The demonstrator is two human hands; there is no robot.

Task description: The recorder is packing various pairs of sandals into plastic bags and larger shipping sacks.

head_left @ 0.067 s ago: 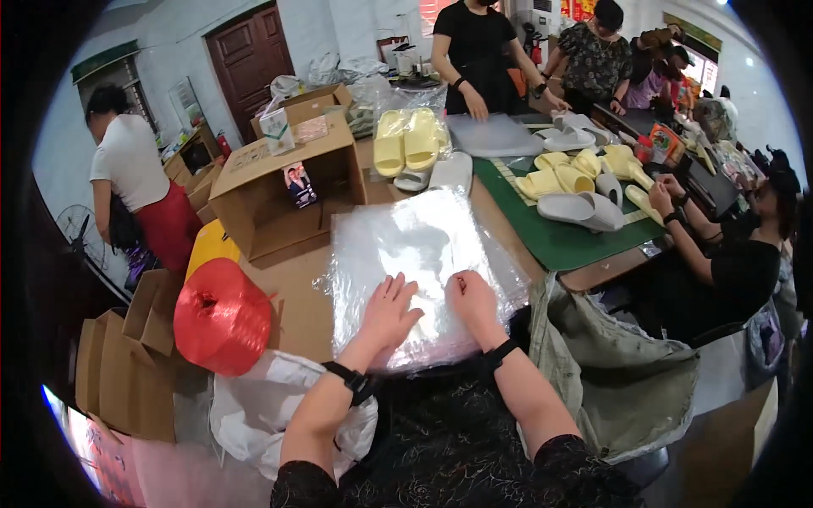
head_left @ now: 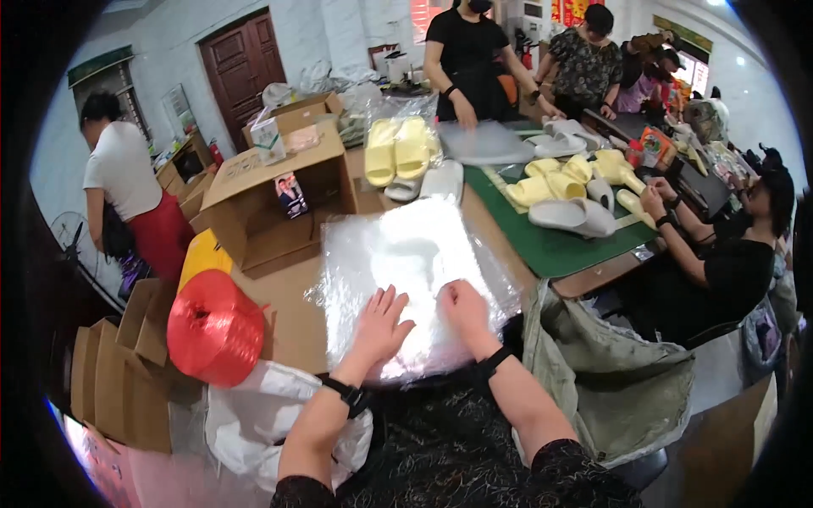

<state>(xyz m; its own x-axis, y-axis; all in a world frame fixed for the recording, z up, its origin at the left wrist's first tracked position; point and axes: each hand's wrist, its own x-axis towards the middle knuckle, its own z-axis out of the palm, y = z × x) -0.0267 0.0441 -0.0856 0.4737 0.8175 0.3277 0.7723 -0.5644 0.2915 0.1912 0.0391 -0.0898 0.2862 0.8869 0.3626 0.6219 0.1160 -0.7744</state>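
Note:
A stack of clear plastic bags lies in front of me, glossy with glare. My left hand rests flat on its near left part, fingers stretched out and holding nothing. To its right, my right hand is over the same stack with its fingers curled closed. Whether a bag's edge is pinched in them is hidden. Beyond the stack, a pair of yellow slippers stands in a clear bag, beside pale grey slippers.
An open cardboard box stands at the left behind a red roll of twine. Yellow and grey slippers cover part of a green mat, where co-workers' hands are busy. A grey-green sack sits at my right.
The whole view has shifted slightly, so things sit a little lower and further left. Both my hands keep nearly the same place on the bags. A co-worker's clear sheets are now blurred by motion.

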